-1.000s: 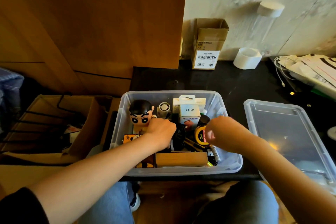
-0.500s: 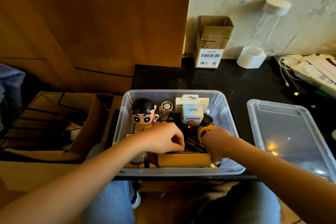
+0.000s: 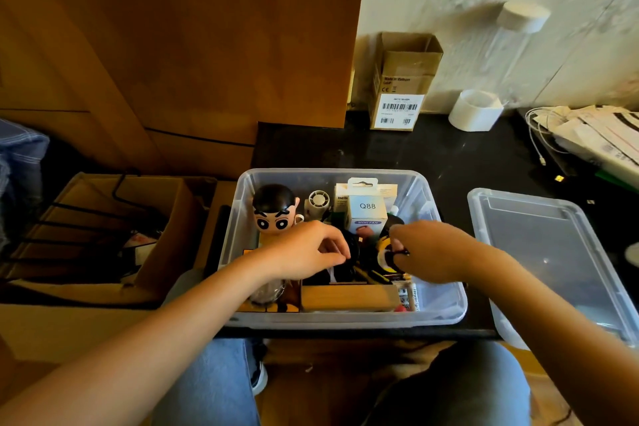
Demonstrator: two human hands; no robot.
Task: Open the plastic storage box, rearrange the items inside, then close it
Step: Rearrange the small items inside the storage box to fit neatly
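One clear, round-cornered plastic storage box was set open on the black counter, its lid alongside. Something small was pinched by the left hand; a dark item was gripped by the right hand.

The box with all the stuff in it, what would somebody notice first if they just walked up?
Probably the cartoon doll with the big black eyes, standing in the back left corner of the clear box. Next come the two hands: the left hand and the right hand reach into the middle of the clutter. The box's lid lies off to the right on the black counter.
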